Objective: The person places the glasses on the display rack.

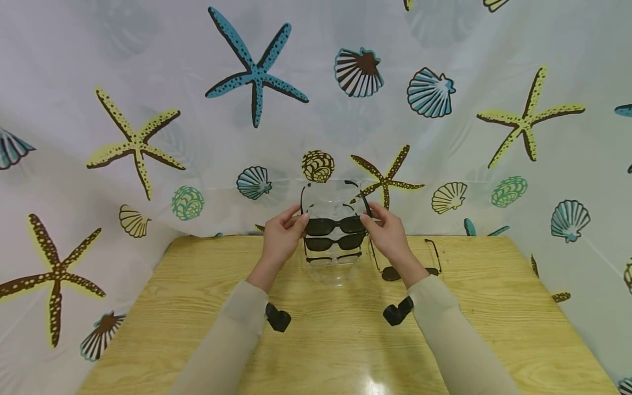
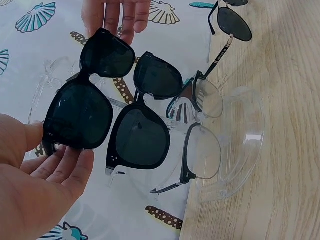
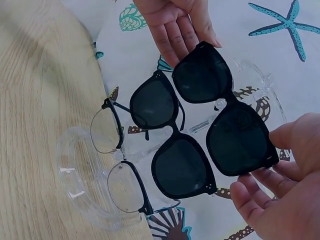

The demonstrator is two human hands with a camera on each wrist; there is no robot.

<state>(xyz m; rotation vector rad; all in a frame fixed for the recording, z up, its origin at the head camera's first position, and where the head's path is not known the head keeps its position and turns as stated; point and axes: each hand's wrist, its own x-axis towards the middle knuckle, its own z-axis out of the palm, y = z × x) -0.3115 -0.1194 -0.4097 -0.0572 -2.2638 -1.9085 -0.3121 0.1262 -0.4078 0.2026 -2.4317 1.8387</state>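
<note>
A pair of black sunglasses (image 1: pixel 321 226) is at the top of a clear plastic display stand (image 2: pixel 252 137), above other glasses. My left hand (image 1: pixel 282 235) pinches its left end between thumb and fingers. On the opposite end my right hand (image 1: pixel 391 236) does the same near the hinge. Just below sits a second pair of dark sunglasses (image 3: pixel 182 167), untouched by either hand. Lower still are clear-lensed eyeglasses (image 2: pixel 206 150) with dark upper rims. Whether the top pair touches the stand cannot be told.
On the wooden table (image 1: pixel 197 307), right of the stand, lie metal-framed sunglasses (image 1: pixel 390 274) with unfolded temples, partly behind my right wrist. A white cloth (image 1: pixel 306 126) printed with shells and starfish hangs behind the table. Dark wrist cameras (image 1: pixel 278 318) sit at both cuffs.
</note>
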